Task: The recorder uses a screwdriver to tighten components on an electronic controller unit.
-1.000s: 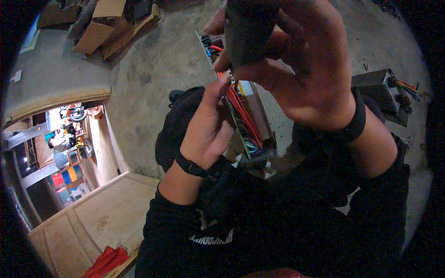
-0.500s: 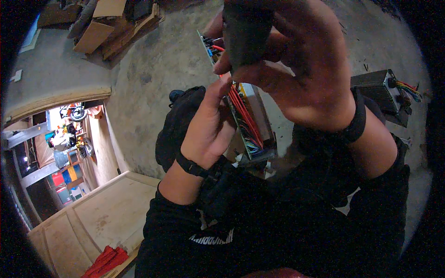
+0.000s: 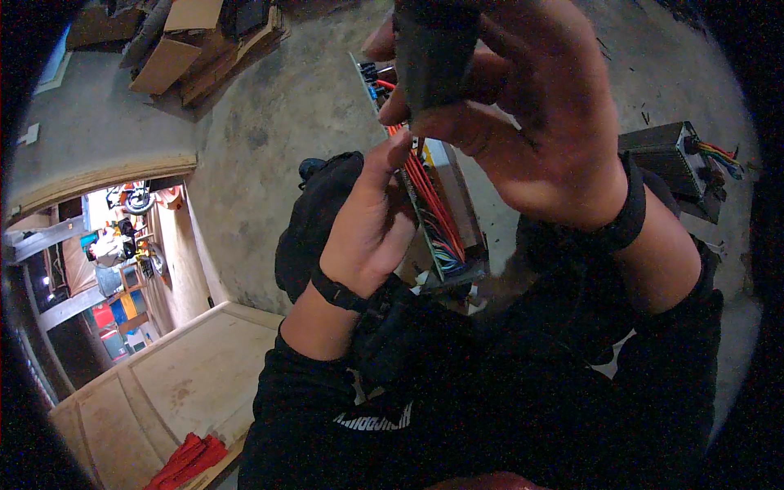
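My right hand (image 3: 539, 139) is closed round a black handled tool (image 3: 433, 49), held over a long circuit-board assembly (image 3: 433, 212) with bundles of red, blue and white wires along it. My left hand (image 3: 367, 220) grips the side of that assembly, its thumb near the lower end of the tool, where the fingertips of both hands meet. The tool's working end is mostly hidden by my fingers. Both forearms in black sleeves come up from below, between my dark-clothed legs.
A grey metal case (image 3: 657, 159) with coloured cables lies on the concrete floor (image 3: 237, 106) at right. Cardboard pieces (image 3: 167, 65) are piled top left. A doorway at left shows a motorcycle (image 3: 135, 200) and other things. A wooden panel (image 3: 180, 359) with a red cloth (image 3: 188, 457) is at lower left.
The upper end of the wired assembly has shifted slightly right behind my fingers. My right hand and the black tool have moved only a little; my left hand stays nearly still.
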